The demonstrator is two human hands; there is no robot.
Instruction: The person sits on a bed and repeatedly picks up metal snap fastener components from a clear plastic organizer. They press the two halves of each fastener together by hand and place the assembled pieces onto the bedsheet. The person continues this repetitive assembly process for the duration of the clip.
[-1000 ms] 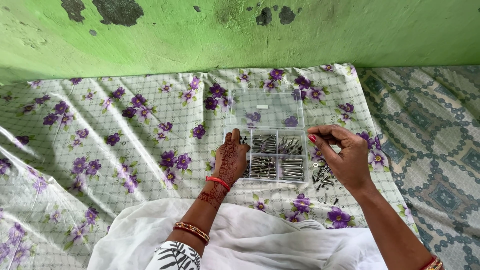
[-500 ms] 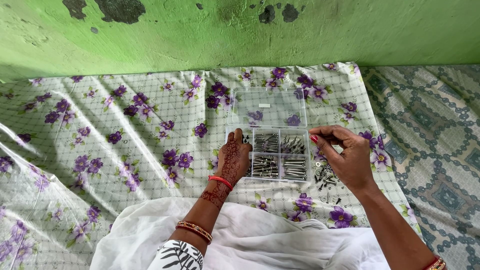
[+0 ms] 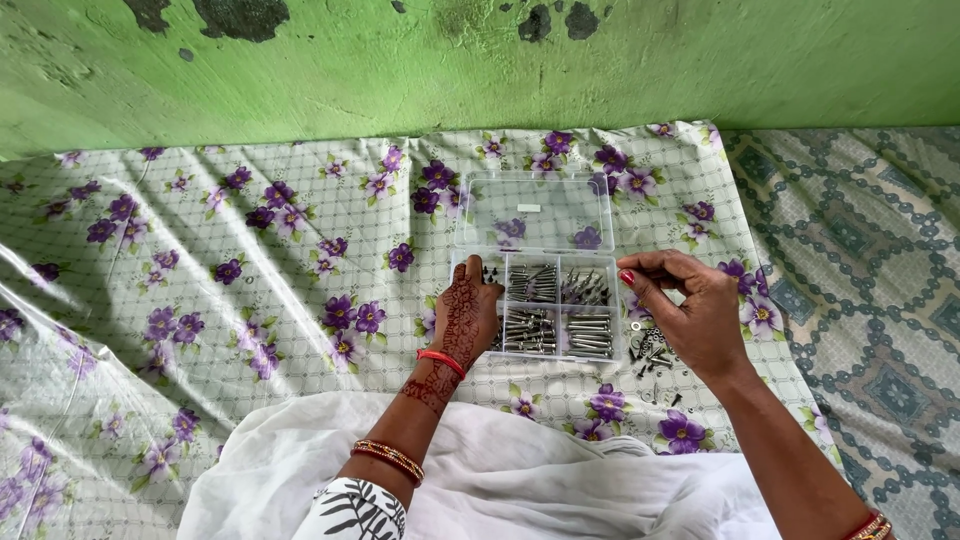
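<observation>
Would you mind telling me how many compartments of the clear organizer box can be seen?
5 visible in the clear organizer box: upper middle, upper right, lower middle, lower right, and part of an upper left one. The left hand may hide another.

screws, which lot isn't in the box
The loose pile on the cloth, right of the clear box and under the right hand. The others lie sorted in the box's compartments.

My clear, glossy plastic box (image 3: 545,262) holds shiny metal screws (image 3: 588,335); under it lies a smooth floral sheet (image 3: 250,250) with a plastic sheen, against the rough, peeling painted wall (image 3: 420,60).
</observation>
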